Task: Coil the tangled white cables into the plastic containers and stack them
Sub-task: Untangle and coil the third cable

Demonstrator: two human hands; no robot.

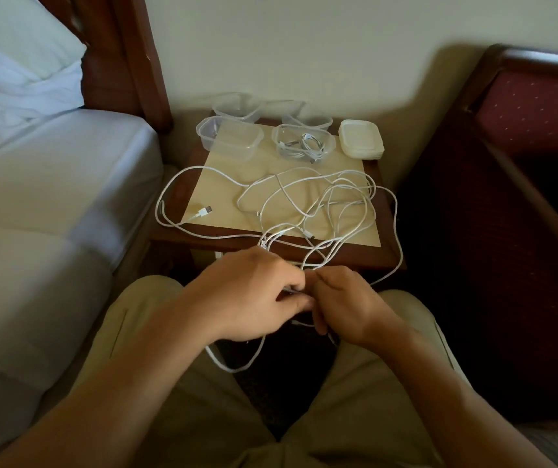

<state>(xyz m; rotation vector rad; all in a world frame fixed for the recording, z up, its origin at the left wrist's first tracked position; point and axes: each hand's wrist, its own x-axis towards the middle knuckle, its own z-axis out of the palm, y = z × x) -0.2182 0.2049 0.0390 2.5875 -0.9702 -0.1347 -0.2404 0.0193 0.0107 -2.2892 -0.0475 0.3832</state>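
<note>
While the tangled white cables sprawl in loose loops over the near half of the bench, some strands run off its front edge down to the person's lap, where both hands meet. The left hand is turned palm down with its fingers curled, pinching a strand; the right hand faces it, knuckles up, fingers bent round the same bundle, so the two hands touch at the fingertips. One loop hangs below the hands between the knees. A USB plug lies on the bench at the left of the tangle. Beyond the tangle, toward the wall, stand the clear plastic containers: one at the left without cable, one at the right holding a coiled cable, and two more behind them. A stack of white lids sits just right of the filled container. A bed lies left of the bench, and a red upholstered chair right of it.
</note>
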